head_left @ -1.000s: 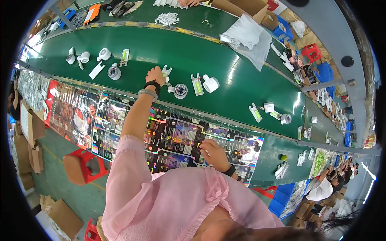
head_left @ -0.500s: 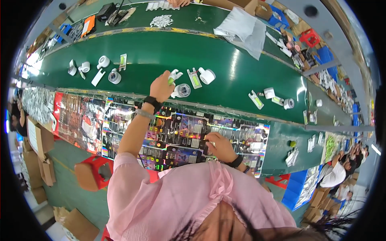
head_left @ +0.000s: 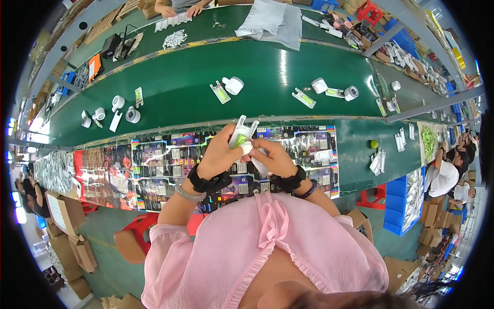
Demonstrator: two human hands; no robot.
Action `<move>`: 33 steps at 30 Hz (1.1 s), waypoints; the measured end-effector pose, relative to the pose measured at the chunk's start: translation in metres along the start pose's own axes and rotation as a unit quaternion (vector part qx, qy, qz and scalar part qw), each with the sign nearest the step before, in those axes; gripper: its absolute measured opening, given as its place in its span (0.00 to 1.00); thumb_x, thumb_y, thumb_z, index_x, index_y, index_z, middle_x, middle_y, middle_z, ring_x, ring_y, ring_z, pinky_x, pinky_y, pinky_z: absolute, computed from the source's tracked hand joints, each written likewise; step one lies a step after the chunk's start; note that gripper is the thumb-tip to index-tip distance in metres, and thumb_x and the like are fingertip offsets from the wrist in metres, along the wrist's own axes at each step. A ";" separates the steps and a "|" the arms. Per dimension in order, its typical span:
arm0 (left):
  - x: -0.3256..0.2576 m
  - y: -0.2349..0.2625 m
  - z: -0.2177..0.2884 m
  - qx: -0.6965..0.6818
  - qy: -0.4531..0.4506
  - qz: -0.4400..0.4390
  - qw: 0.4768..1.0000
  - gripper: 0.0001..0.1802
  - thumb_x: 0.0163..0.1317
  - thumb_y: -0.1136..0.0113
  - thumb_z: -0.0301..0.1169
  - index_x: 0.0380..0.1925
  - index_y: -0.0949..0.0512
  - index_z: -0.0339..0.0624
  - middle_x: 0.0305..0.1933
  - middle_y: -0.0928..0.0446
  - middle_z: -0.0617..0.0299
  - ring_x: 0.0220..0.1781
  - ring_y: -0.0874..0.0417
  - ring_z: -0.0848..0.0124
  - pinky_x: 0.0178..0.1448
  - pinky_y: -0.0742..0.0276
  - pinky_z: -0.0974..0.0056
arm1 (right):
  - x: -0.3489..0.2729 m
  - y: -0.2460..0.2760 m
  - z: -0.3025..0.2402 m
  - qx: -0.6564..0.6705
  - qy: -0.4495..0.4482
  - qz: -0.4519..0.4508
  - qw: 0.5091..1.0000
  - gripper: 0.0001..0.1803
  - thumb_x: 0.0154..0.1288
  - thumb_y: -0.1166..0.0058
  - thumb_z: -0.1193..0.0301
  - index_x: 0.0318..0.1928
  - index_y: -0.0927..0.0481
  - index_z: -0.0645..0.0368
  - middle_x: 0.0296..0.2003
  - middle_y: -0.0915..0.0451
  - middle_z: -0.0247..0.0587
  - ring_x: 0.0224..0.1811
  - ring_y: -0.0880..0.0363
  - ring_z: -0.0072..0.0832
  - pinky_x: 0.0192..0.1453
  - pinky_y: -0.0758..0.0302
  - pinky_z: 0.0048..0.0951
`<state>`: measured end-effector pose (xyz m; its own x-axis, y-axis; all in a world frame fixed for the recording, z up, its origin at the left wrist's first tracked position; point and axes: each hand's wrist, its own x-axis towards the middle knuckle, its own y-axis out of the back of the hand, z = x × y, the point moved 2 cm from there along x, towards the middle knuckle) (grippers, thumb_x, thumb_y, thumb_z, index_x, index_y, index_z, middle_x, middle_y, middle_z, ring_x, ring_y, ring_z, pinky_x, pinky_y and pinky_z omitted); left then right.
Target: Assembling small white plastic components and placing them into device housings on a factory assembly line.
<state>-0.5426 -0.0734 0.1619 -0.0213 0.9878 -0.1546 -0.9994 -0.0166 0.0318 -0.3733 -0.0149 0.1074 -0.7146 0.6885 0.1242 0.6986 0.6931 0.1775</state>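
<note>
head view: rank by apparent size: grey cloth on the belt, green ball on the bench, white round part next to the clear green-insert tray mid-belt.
1. grey cloth, by far the largest.
2. white round part.
3. green ball, the smallest, though fisheye bending makes that gap unsure.

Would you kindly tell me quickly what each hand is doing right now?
Left hand: closed on the white and green part.
Right hand: closed on the same part's lower end.

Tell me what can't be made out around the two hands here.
Head view only:
- White plastic part with green insert: its lower end is hidden by the left hand and right hand.
- Colourful printed cards: details too small.
- Small white pieces on the green conveyor belt: shapes too small, bent by fisheye.
</note>
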 end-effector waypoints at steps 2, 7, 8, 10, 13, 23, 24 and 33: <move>-0.004 -0.008 -0.001 -0.028 0.011 -0.024 0.999 0.24 0.59 0.48 0.18 0.57 0.33 0.35 0.45 0.22 0.61 0.34 0.18 0.78 0.34 0.21 0.72 | -0.015 0.003 0.009 0.068 -0.037 -0.011 0.997 0.12 0.69 0.44 0.69 0.48 0.20 0.64 0.33 0.17 0.38 0.32 0.21 0.20 0.39 0.25 0.24; -0.009 -0.022 0.008 0.204 -0.218 0.066 0.952 0.31 0.58 0.35 0.33 0.59 0.34 0.36 0.40 0.22 0.56 0.39 0.19 0.68 0.44 0.24 0.62 | -0.034 0.021 -0.013 -0.001 0.021 0.141 0.990 0.09 0.68 0.43 0.73 0.46 0.17 0.61 0.28 0.17 0.37 0.27 0.22 0.19 0.33 0.27 0.23; -0.012 -0.028 0.009 0.186 -0.162 0.050 0.968 0.32 0.57 0.33 0.34 0.60 0.34 0.36 0.40 0.22 0.56 0.38 0.19 0.68 0.44 0.24 0.62 | -0.034 0.026 -0.021 -0.092 0.074 0.183 0.976 0.09 0.63 0.38 0.73 0.43 0.16 0.58 0.25 0.20 0.37 0.23 0.24 0.26 0.31 0.29 0.28; -0.014 -0.038 0.003 0.185 -0.142 0.041 0.972 0.30 0.63 0.37 0.38 0.60 0.34 0.37 0.38 0.23 0.59 0.34 0.20 0.71 0.38 0.24 0.64 | -0.032 0.041 -0.040 -0.211 0.160 0.205 0.942 0.09 0.60 0.37 0.72 0.42 0.15 0.57 0.23 0.22 0.37 0.22 0.26 0.29 0.30 0.31 0.31; -0.016 -0.045 -0.012 -0.038 -0.008 -0.039 0.998 0.23 0.73 0.49 0.38 0.62 0.34 0.38 0.40 0.24 0.62 0.34 0.22 0.76 0.38 0.25 0.70 | -0.040 0.046 -0.056 -0.324 0.227 0.225 0.890 0.12 0.56 0.35 0.75 0.43 0.15 0.56 0.24 0.24 0.39 0.26 0.27 0.36 0.31 0.33 0.36; -0.018 -0.076 -0.013 -0.171 0.026 0.038 0.984 0.16 0.75 0.58 0.36 0.56 0.32 0.39 0.36 0.22 0.57 0.26 0.20 0.73 0.25 0.20 0.68 | -0.050 0.051 -0.060 -0.292 0.237 0.246 0.893 0.12 0.60 0.39 0.77 0.45 0.20 0.58 0.27 0.19 0.41 0.25 0.23 0.38 0.31 0.28 0.37; -0.020 -0.077 -0.012 -0.206 0.028 0.027 0.978 0.16 0.74 0.54 0.36 0.56 0.32 0.39 0.36 0.23 0.58 0.24 0.21 0.74 0.24 0.22 0.68 | -0.052 0.052 -0.064 -0.300 0.240 0.238 0.892 0.11 0.59 0.37 0.76 0.44 0.19 0.58 0.27 0.18 0.40 0.25 0.21 0.37 0.31 0.27 0.36; -0.027 -0.085 -0.002 -0.197 -0.034 -0.010 0.980 0.18 0.68 0.44 0.28 0.56 0.33 0.42 0.36 0.26 0.63 0.27 0.22 0.75 0.24 0.19 0.68 | -0.054 0.044 -0.074 -0.249 0.268 0.237 0.900 0.12 0.56 0.35 0.79 0.42 0.18 0.59 0.34 0.16 0.41 0.33 0.18 0.39 0.38 0.23 0.35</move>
<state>-0.4575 -0.0988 0.1615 -0.0138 0.9963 -0.0851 -0.9338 -0.0432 -0.3552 -0.3070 -0.0374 0.1805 -0.3478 0.5874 0.7307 0.9225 0.0751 0.3787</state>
